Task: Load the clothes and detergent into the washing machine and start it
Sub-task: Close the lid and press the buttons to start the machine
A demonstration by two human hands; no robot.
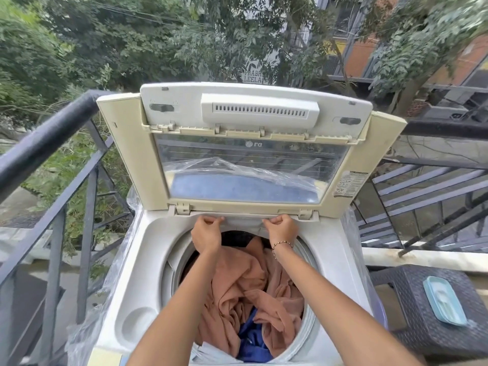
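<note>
Washing machine [148, 260] drawer [244, 220] lies crosswise at the tub's back edge; both hands, left [206, 233] and right [281, 229], pinch it, equally near

I see the drum mouth [237, 260] packed with clothes [245, 286], leaving open room only along its dark left edge. The raised lid [248, 143] walls off the far side, and both hands, left [207, 232] and right [281, 229], fill the strip beneath its hinge. The railing [52, 133] hems the washer's left; a wicker stool [433, 313] crowds its right.

Mirrored "LG" on lid [253, 144]
</note>
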